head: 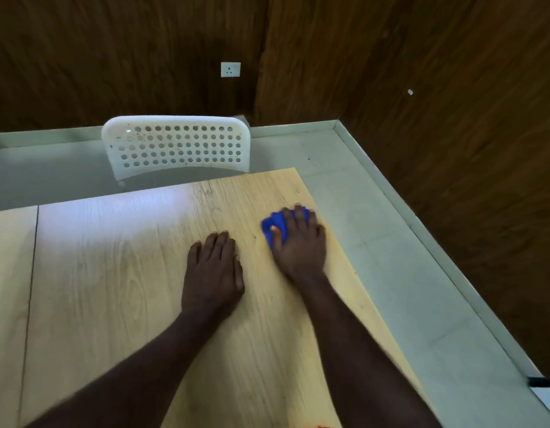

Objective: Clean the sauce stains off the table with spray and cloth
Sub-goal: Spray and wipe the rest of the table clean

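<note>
The bench (113, 288), a pale wood-grain top, fills the view from right under the camera. Beyond its far edge stands a white chair (176, 146) with a holed back. Both hands lie on the bench toward its right edge, set apart. The left hand (213, 270) rests flat with straight fingers and holds nothing. The right hand (301, 245) is curled over a bunched blue cloth (275, 223), pressing it down near the bench's far right corner. The cloth looks soft, light and floppy, so it is best held wadded under the palm, with weight from above. Orange sauce specks (320, 425) show at the bench's near edge, and a faint orange tint at its right edge beside the cloth. No spray is in view
</note>
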